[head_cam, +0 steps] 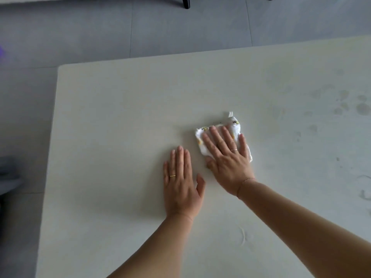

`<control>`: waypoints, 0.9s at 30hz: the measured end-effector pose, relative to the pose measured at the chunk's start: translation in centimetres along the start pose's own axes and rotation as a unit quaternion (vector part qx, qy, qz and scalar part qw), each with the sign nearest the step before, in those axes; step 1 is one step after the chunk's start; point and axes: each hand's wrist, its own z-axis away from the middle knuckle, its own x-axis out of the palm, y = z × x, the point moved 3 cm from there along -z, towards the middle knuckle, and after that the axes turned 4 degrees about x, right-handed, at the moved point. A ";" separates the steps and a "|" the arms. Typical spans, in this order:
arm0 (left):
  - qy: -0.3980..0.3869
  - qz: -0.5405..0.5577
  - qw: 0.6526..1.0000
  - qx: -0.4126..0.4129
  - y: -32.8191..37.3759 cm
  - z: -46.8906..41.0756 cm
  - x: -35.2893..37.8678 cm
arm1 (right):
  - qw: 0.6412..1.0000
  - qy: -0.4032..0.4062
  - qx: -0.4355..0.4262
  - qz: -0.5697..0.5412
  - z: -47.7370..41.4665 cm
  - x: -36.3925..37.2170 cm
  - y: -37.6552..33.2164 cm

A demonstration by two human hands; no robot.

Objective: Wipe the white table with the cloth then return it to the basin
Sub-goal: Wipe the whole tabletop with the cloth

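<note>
White table (112, 125) fills most of the view, with grey floor tiles (80, 33) beyond its far edge. Both arms reach in from the near side.

The left hand (181, 183) lies flat on the bare table, fingers straight and close together, holding nothing, just beside the right hand. The right hand (226, 157) presses flat on the cloth (235, 128), its fingers (215, 137) straight and slightly spread. The small folded cloth with its yellow print sits under them, near the middle of the table. The basin is not in view.

Dull blotches (361, 108) and faint streaks mark the table's right side. They are probably drying damp or grime, but the picture is too soft there to say which.

The wiping looks partway done. To do it well:
- Press through the whole palm so the cloth does not bunch.
- Sweep in overlapping passes toward the marked right side.
- Brace with the left hand.
- Turn the cloth to a fresh face once one is soiled.
</note>
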 end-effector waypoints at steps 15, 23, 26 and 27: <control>0.015 0.067 0.996 0.056 2.9 8.8 -0.3 | 1.000 -0.020 -0.002 0.001 6.4 0.9 0.1; -0.043 0.019 0.998 0.043 3.0 12.4 1.7 | 0.979 0.002 0.201 -0.036 6.1 0.5 3.2; -0.050 0.019 0.998 0.035 3.0 12.4 1.6 | 0.996 -0.004 0.092 -0.016 9.7 2.0 -1.9; -0.055 0.015 0.998 0.034 3.0 12.4 1.5 | 0.999 -0.011 0.039 -0.005 10.8 2.2 -2.4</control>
